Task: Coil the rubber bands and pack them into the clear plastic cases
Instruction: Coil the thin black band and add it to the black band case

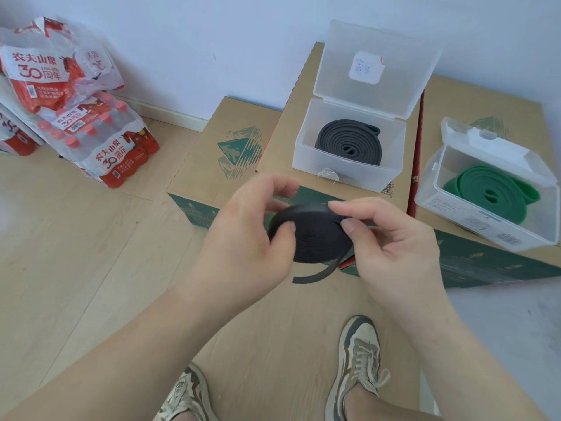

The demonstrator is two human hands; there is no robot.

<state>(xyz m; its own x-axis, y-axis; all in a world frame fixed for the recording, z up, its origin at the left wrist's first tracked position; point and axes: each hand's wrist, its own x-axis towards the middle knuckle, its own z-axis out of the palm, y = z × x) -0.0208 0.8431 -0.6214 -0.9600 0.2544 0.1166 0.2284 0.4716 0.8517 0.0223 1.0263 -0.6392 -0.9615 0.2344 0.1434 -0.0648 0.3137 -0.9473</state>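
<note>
Over floor [76, 253]: coiled band [315, 238], tail [309, 278] perhaps leftward.

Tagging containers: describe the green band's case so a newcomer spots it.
Two clear cases sit on the cardboard boxes by the wall. Take the right case. It holds a green coil under a half-open lid; the left case holds a grey coil, lid upright.
</note>
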